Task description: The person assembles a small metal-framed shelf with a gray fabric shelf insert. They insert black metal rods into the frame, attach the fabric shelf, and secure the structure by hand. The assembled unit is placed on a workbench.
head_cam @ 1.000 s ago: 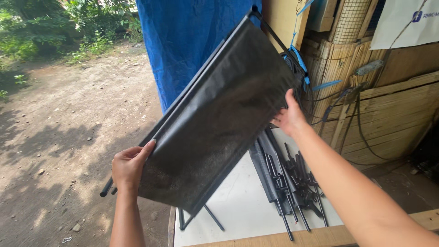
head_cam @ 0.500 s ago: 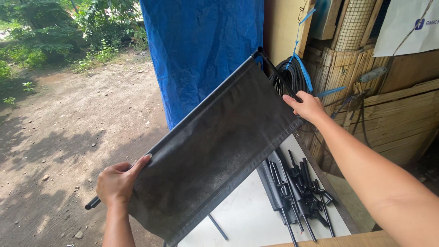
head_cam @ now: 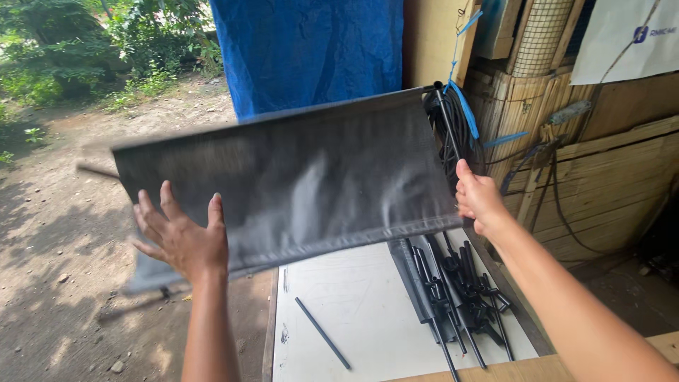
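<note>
Stretching almost level above the near end of a white tabletop [head_cam: 368,304], a dark grey fabric panel [head_cam: 297,180] with a rod along each short edge hangs in the air between the two hands. The right hand [head_cam: 479,198] has its fingers clenched round the rod at the panel's right edge. The left hand [head_cam: 185,237] is spread flat, fingers released, its palm against the panel's lower left part. On the tabletop below, a single black rod [head_cam: 322,332] lies loose, and a bundle of black rods with clips [head_cam: 453,290] lies near the right edge. A blue tarp [head_cam: 311,49] hangs behind.
</note>
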